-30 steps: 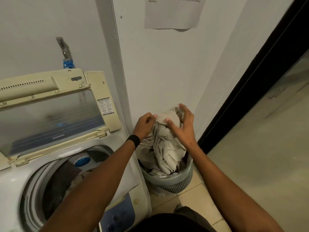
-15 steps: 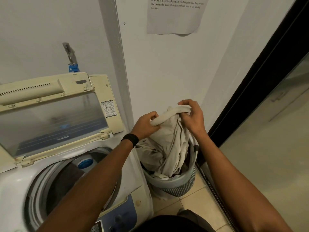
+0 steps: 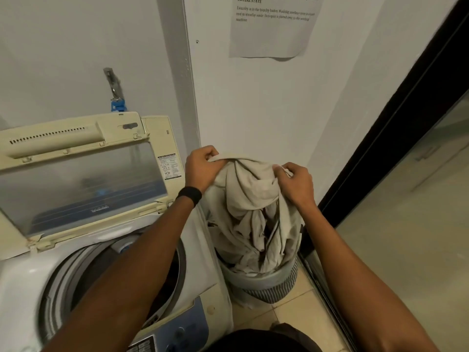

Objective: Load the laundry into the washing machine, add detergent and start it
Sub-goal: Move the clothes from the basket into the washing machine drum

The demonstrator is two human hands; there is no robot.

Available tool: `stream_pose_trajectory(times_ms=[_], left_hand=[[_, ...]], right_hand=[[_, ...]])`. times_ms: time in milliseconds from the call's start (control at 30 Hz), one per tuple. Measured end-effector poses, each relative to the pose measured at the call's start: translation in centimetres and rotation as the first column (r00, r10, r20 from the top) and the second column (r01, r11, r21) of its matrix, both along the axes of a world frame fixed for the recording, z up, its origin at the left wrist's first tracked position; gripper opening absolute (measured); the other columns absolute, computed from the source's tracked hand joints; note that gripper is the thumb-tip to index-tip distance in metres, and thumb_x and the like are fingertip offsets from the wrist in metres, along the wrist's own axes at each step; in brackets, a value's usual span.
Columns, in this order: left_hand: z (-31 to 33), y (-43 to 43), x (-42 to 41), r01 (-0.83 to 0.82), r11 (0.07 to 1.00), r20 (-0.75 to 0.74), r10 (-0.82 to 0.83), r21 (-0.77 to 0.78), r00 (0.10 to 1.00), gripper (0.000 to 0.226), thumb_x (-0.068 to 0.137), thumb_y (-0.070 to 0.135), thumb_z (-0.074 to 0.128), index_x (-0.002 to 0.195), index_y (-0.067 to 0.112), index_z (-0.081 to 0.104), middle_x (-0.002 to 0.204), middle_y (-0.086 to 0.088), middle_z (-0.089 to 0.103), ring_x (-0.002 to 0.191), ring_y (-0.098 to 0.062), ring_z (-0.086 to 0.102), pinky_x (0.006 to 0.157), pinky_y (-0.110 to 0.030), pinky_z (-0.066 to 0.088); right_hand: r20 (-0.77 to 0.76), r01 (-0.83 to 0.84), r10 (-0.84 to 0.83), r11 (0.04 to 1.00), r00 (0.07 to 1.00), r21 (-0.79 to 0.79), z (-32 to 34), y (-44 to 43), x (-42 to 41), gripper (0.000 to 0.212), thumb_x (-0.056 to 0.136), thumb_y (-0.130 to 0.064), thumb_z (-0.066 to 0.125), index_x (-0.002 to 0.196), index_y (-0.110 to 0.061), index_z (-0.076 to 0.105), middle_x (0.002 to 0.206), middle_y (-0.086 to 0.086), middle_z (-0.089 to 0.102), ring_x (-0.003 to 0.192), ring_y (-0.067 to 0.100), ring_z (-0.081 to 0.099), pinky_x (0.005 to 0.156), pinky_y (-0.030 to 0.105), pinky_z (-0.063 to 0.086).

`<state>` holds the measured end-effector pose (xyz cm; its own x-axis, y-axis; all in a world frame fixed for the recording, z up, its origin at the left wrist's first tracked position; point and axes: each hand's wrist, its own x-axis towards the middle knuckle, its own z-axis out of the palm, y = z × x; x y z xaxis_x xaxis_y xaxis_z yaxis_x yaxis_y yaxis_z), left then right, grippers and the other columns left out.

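Loading step imo: left hand (image 3: 203, 166) & right hand (image 3: 295, 184) both pinch the beige sheet (image 3: 248, 199) mid-frame, half out of the basket (image 3: 269, 283), so next prob needs a lift over into the open washer (image 3: 22, 283) lower left.

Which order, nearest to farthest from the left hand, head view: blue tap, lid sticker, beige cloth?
1. beige cloth: gripped by the left hand, above the basket.
2. lid sticker: just left of the hand, at the right edge of the raised lid.
3. blue tap: far left, on the wall above the lid.
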<state>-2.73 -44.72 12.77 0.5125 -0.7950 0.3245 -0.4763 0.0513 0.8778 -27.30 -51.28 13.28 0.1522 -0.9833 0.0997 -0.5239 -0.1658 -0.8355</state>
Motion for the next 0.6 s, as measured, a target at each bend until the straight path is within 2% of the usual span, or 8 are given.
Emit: stream_pose_trajectory(times_ms=[67, 133, 233, 300, 367, 467, 533, 600], left_hand=[[0.9, -0.2, 1.0, -0.013, 0.995, 0.135, -0.001, 0.102, 0.991, 0.037, 0.077, 0.041, 0.082, 0.06, 0.021, 0.057, 0.056, 0.008, 0.053, 0.055, -0.002, 0.047, 0.054, -0.025, 0.034], [1.2, -0.4, 1.4, 0.048, 0.982, 0.119, -0.071, 0.184, 0.99, 0.041, 0.079, 0.042, 0.083, 0.059, 0.021, 0.054, 0.057, 0.008, 0.053, 0.056, -0.005, 0.048, 0.057, -0.027, 0.034], [1.5, -0.7, -0.4, 0.26, 0.951, -0.019, -0.261, 0.167, 0.965, 0.035, 0.087, 0.028, 0.082, 0.066, 0.015, 0.057, 0.061, 0.008, 0.052, 0.059, -0.002, 0.046, 0.062, -0.026, 0.036], [2.0, -0.6, -2.4, 0.398, 0.905, -0.047, -0.396, 0.15, 0.917, 0.022, 0.091, 0.024, 0.078, 0.079, 0.008, 0.069, 0.072, 0.008, 0.064, 0.069, -0.001, 0.057, 0.071, -0.019, 0.042], [1.9, -0.4, -3.7, 0.472, 0.874, -0.1, -0.463, 0.111, 0.881, 0.013, 0.092, 0.021, 0.077, 0.096, 0.009, 0.075, 0.092, 0.004, 0.075, 0.088, -0.007, 0.068, 0.084, -0.021, 0.049], [-0.1, 0.6, -3.8, 0.423, 0.904, -0.197, -0.405, 0.059, 0.893, 0.035, 0.085, 0.022, 0.085, 0.114, 0.013, 0.068, 0.109, -0.001, 0.071, 0.093, -0.012, 0.066, 0.082, -0.02, 0.052], [-2.6, 1.2, -3.5, 0.444, 0.88, -0.155, -0.422, 0.166, 0.893, 0.051, 0.079, 0.028, 0.089, 0.121, 0.021, 0.061, 0.111, -0.002, 0.067, 0.092, -0.015, 0.063, 0.08, -0.022, 0.052], [-5.2, 1.8, -4.0, 0.532, 0.752, -0.146, -0.52, 0.39, 0.842, 0.055, 0.082, 0.027, 0.085, 0.129, 0.024, 0.057, 0.102, 0.0, 0.068, 0.09, -0.015, 0.063, 0.086, -0.028, 0.052]], right_hand=[[-0.03, 0.083, -0.084, 0.996, 0.996, -0.034, -0.6, -0.1, -0.7, 0.024, 0.095, -0.048, 0.058, 0.089, -0.027, 0.068, 0.085, -0.009, 0.07, 0.089, 0.021, 0.068, 0.076, 0.037, 0.052], [-0.054, 0.108, -0.116, 0.986, 0.992, -0.13, -0.9, -0.3, -1.0, 0.013, 0.094, -0.032, 0.062, 0.106, -0.028, 0.065, 0.097, -0.008, 0.068, 0.098, 0.02, 0.065, 0.087, 0.042, 0.051], [0.002, -0.198, 0.208, 0.934, 0.978, -0.298, -0.1, 0.3, 0.0, 0.068, 0.077, -0.015, 0.071, 0.139, -0.032, 0.051, 0.133, -0.006, 0.056, 0.124, 0.014, 0.053, 0.106, 0.04, 0.044], [-0.081, -0.504, 0.498, 0.839, 0.863, -0.207, 1.0, 1.4, 1.8, 0.089, 0.078, -0.019, 0.078, 0.153, -0.038, 0.034, 0.148, -0.009, 0.049, 0.132, 0.008, 0.049, 0.108, 0.027, 0.042], [-0.124, -0.563, 0.549, 0.816, 0.826, -0.136, 1.2, 1.5, 3.2, 0.07, 0.085, -0.025, 0.076, 0.147, -0.032, 0.045, 0.138, -0.009, 0.06, 0.121, 0.008, 0.059, 0.102, 0.028, 0.049], [-0.052, -0.296, 0.293, 0.915, 0.955, -0.274, 1.0, 0.8, 3.0, 0.019, 0.092, -0.024, 0.063, 0.111, -0.024, 0.067, 0.106, -0.008, 0.071, 0.097, 0.01, 0.065, 0.09, 0.04, 0.053], [0.104, -0.135, 0.168, 0.953, 0.98, -0.27, 1.5, 0.2, 2.2, 0.012, 0.094, -0.015, 0.057, 0.097, -0.023, 0.066, 0.093, -0.01, 0.069, 0.086, 0.005, 0.062, 0.083, 0.033, 0.052], [0.243, -0.112, 0.158, 0.975, 0.957, -0.194, 2.6, 0.0, 1.8, 0.011, 0.097, -0.013, 0.054, 0.093, -0.018, 0.063, 0.087, -0.012, 0.064, 0.08, 0.002, 0.059, 0.077, 0.025, 0.047]])
